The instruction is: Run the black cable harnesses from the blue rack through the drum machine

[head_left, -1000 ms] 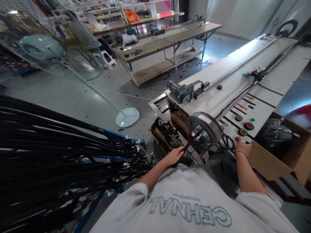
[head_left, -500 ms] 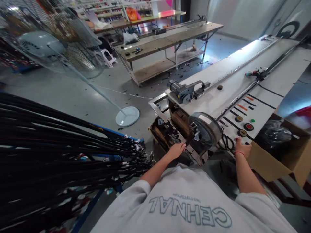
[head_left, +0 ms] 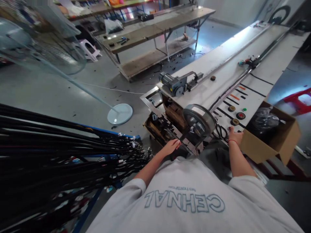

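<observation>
My left hand (head_left: pixel 172 146) reaches to the near end of the machine table, its fingers pinched on a dark strand that looks like a black cable (head_left: pixel 185 135). This strand leads toward a large round tape-winding wheel (head_left: pixel 200 119) with a grey rim and a white label. At the table's near right corner is my right hand (head_left: pixel 235 136), its fingers curled and one digit on a small red button (head_left: pixel 229 128). Black-handled scissors (head_left: pixel 221 131) lie between the wheel and that hand. Beside them sit dark tape rolls (head_left: pixel 235 122) and a red-centred round roll (head_left: pixel 240 115).
A grey motor unit (head_left: pixel 170 84) is mounted at the table's left corner. To the right stands an open cardboard box (head_left: pixel 259 145) with black plastic in it. Hanging black cables (head_left: pixel 60 142) fill the left. A fan base (head_left: pixel 120 114) rests on the floor.
The camera view has shifted, so the table and wheel appear a little further left and higher. Both hands keep their places at the cable and the button.
</observation>
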`<act>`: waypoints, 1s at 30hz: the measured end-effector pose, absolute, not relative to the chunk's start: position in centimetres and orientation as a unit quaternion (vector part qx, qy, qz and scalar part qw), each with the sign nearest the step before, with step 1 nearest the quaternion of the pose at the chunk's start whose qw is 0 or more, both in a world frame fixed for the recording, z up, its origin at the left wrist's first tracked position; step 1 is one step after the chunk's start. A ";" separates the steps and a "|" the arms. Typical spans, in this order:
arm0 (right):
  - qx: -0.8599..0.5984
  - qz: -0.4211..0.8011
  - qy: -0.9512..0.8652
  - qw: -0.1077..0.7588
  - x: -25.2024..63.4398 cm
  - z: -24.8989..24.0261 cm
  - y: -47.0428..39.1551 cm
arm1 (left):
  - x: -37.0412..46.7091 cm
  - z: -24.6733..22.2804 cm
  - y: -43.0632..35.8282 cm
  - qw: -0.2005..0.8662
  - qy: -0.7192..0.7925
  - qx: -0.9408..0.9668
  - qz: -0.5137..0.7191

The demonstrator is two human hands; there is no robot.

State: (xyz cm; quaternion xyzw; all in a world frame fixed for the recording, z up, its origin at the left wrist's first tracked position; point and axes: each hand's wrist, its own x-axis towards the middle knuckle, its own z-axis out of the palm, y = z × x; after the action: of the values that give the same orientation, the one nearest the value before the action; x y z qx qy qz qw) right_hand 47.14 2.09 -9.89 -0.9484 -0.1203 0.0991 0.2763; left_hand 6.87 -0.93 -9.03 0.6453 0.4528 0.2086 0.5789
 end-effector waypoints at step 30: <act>-0.950 0.092 -0.128 0.270 47.5 -10.4 2.0 | 3.5 -14.1 -3.6 0.425 0.618 0.647 0.135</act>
State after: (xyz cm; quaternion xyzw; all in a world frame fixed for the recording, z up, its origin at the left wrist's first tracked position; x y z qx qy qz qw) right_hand 47.53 2.00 -10.45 -0.9500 -0.1277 0.0925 0.2696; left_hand 3.47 -3.58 -14.08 0.6474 0.6180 0.1349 0.4252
